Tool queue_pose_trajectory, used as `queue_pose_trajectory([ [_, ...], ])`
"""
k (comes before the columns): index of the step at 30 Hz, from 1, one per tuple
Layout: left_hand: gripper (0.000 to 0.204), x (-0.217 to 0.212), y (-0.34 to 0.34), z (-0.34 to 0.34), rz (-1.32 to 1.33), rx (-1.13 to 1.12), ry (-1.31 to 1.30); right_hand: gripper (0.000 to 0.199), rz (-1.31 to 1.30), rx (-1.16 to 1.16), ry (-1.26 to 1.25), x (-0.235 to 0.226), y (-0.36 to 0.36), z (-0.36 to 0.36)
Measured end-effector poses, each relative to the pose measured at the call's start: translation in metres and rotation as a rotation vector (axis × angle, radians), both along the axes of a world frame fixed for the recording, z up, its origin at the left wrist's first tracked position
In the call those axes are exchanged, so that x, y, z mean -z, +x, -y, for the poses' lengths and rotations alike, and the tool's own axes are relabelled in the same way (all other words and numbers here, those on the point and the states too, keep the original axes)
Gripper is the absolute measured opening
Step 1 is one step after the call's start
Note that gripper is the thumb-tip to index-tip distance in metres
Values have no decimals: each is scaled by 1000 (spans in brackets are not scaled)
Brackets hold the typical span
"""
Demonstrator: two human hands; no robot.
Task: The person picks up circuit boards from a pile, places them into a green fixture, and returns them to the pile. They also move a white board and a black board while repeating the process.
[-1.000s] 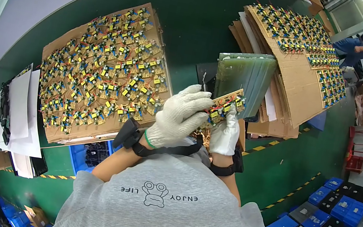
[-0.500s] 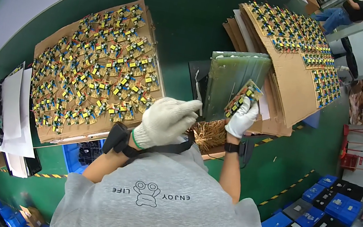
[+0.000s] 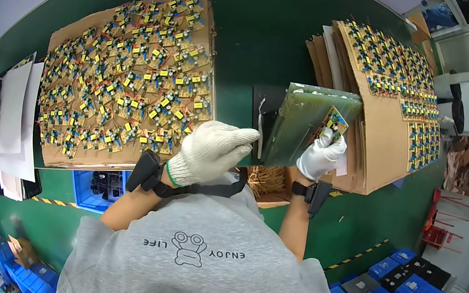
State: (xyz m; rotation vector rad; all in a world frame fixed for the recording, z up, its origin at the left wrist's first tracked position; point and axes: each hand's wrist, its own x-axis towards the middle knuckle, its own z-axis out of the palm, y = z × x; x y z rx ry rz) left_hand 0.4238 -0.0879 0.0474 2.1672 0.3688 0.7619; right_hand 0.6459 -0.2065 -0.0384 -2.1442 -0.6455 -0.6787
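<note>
In my right hand (image 3: 322,156), which wears a white glove, is a small circuit board (image 3: 337,122) with components on it. The fingers grip its lower part, and the board stands tilted in front of a greenish translucent slab (image 3: 308,122). My left hand (image 3: 208,153), in a cream knitted glove, hovers at the near right corner of a cardboard sheet (image 3: 213,36) covered with circuit boards (image 3: 133,78). Its fingers are pressed together and point right, toward a thin white strip (image 3: 260,131). Whether anything sits between those fingertips is hidden.
To the right, a leaning stack of cardboard (image 3: 373,143) carries more boards (image 3: 423,111). An open box with straw-coloured strands (image 3: 266,180) sits below the slab. A blue bin (image 3: 90,190) is under the left sheet. Blue and black crates (image 3: 422,292) cover the floor at lower right.
The whole view has shifted a little. The circuit board in my right hand now stands more upright, and less of it shows. My left hand keeps its closed pose.
</note>
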Motion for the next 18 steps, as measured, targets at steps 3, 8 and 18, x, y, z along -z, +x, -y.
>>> queue_pose_trajectory([
  [3, 25, 1, 1, -5, -14, -4, -25, 25, 58, 0, -34, 1, 10, -1],
  [8, 23, 5, 12, -11, -3, -19, -61, 22, -281, -135, 80, 11, 39, 9],
  [18, 23, 5, 18, -19, -65, 22, -98, 38, -508, -182, 389, 23, 51, 4],
])
